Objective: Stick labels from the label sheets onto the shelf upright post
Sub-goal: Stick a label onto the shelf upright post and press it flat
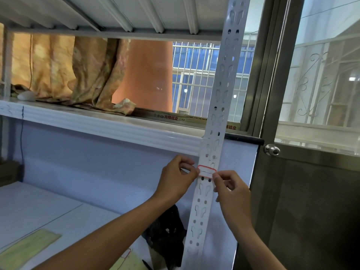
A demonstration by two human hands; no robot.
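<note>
While my left hand (176, 175) and right hand (230, 189) pinch its ends, the red-bordered white paper label (206, 171) spans the white perforated metal shelf upright post (218, 106).

Both bare hands were raised, forearms reaching up and forward.
The left hand (176, 177) and right hand (231, 193) each pinched with fingertips, facing one another.

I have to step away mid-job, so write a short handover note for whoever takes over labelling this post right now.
Left hand: pinching the left end of the red-bordered white label.
Right hand: pinching its right end.
The label is held across the white perforated metal upright post, just below the white shelf edge; whether it is stuck is unclear.
Pale green label sheets lie on the lower shelf.
Left: press this label flat, then add more.
</note>
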